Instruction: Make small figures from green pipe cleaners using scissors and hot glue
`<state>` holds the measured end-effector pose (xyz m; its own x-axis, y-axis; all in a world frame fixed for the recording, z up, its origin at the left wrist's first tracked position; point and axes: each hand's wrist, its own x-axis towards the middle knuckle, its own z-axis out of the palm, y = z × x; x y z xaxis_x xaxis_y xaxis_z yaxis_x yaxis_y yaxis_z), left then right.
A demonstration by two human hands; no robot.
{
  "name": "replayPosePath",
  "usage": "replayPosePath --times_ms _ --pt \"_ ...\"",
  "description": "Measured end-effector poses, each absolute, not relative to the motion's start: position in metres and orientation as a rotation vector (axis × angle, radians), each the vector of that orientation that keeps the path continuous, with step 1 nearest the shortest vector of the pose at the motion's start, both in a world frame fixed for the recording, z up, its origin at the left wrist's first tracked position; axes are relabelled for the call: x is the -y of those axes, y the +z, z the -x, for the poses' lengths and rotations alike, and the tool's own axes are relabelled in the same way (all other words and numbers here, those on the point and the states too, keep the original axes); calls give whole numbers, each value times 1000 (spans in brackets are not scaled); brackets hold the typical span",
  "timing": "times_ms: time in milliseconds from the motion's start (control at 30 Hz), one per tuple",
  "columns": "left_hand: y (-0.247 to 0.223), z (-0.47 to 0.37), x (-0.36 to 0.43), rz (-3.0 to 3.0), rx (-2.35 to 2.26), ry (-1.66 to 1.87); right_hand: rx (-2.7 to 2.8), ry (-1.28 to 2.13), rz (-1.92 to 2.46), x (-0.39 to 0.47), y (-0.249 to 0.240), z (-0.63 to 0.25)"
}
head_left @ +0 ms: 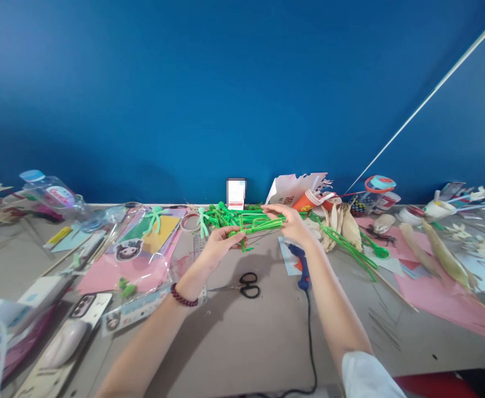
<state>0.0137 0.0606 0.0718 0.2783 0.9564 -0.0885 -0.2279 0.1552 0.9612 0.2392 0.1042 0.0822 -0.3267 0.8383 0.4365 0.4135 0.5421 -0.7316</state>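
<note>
My left hand (220, 246) is closed around one end of a bundle of green pipe cleaners (262, 225), with a short piece crossing it and hanging below the fingers. At the bundle's other end is my right hand (292, 224), its fingers bent over the stems and partly hiding them. Behind both hands, against the wall, lies a pile of more green pipe cleaner pieces (221, 214). Below them on the table are black-handled scissors (248, 286). A blue glue gun (302, 267) lies under my right wrist, its cord running towards me.
A phone (236, 193) leans on the blue wall. Pink paper (101, 275), a phone with a mouse (66, 342) and a plastic bottle (53, 190) are on the left. On the right are paper cups (306, 200), dried husks (350, 229) and loose green stems (345, 246).
</note>
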Motion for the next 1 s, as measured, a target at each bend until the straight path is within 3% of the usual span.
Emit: replayPosePath --times_ms 200,600,1000 --pt "79 -12 -62 -1053 -992 1133 1777 698 960 -95 94 -233" --pt "78 -6 -64 -1059 -898 1086 2229 19 986 -76 99 -198" --pt "75 -7 -67 -733 -495 1178 1929 -101 1110 -67 88 -177"
